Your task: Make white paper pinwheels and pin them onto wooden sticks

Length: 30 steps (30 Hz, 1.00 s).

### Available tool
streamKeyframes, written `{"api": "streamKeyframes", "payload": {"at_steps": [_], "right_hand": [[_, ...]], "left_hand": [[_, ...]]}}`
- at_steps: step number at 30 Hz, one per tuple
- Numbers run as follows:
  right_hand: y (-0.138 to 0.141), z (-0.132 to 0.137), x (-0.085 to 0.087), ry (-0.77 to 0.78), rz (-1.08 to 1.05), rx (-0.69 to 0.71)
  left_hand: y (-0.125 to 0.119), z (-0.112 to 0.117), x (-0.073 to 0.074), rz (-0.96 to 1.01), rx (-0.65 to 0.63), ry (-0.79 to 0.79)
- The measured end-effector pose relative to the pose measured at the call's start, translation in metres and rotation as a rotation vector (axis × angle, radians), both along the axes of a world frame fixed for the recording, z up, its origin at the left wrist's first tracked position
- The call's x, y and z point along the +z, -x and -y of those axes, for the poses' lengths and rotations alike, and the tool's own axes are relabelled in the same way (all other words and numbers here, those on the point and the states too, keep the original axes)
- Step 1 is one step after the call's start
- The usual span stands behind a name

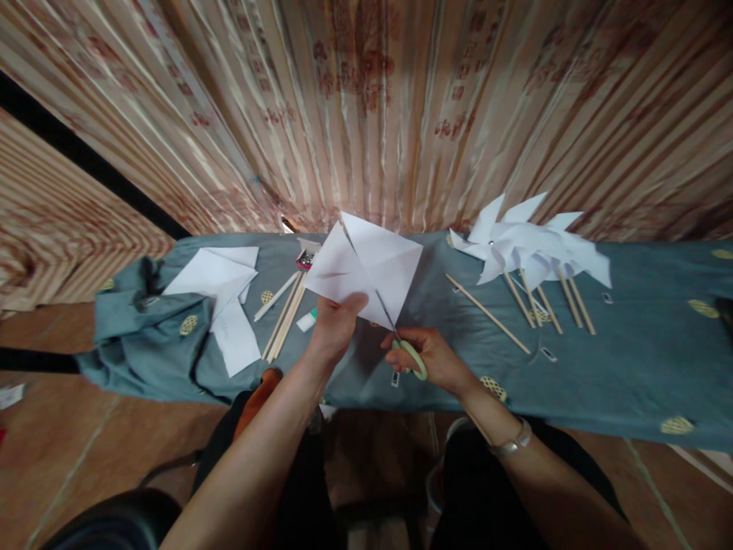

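A square white sheet of paper (383,252) is held up over the cloth, creased and slit inward from its far corner. My left hand (337,325) grips its near left edge, thumb on top and the fingers hidden beneath. In my right hand (429,355) is a pair of scissors (411,357) with pale green handles. Their blade lies along the paper at its near corner; whether the blades are fully closed I cannot tell.
Finished paper pinwheels (532,241) on sticks lie to the right, beside a loose wooden stick (486,313). Leftward are more sticks (286,317), a small box of pins (306,258), a green-and-white item (307,320) and paper sheets (211,275). A curtain (366,114) hangs behind the cloth-covered table (647,344).
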State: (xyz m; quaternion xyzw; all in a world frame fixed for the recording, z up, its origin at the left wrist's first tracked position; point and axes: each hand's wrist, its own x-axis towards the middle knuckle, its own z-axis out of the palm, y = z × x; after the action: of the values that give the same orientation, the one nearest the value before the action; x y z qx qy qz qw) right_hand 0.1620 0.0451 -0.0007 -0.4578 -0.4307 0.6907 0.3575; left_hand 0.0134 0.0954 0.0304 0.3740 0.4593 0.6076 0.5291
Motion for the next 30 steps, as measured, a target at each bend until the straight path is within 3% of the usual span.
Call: {"api": "streamKeyframes", "payload": {"at_steps": [7, 30], "right_hand": [[-0.0009, -0.0001, -0.0006, -0.022, 0.022, -0.003], [0.0018, -0.0008, -0.0035, -0.017, 0.007, -0.035]], "left_hand": [[-0.0017, 0.005, 0.004, -0.008, -0.038, 0.061], [-0.0028, 0.0079, 0.0036, 0.002, -0.041, 0.046]]}}
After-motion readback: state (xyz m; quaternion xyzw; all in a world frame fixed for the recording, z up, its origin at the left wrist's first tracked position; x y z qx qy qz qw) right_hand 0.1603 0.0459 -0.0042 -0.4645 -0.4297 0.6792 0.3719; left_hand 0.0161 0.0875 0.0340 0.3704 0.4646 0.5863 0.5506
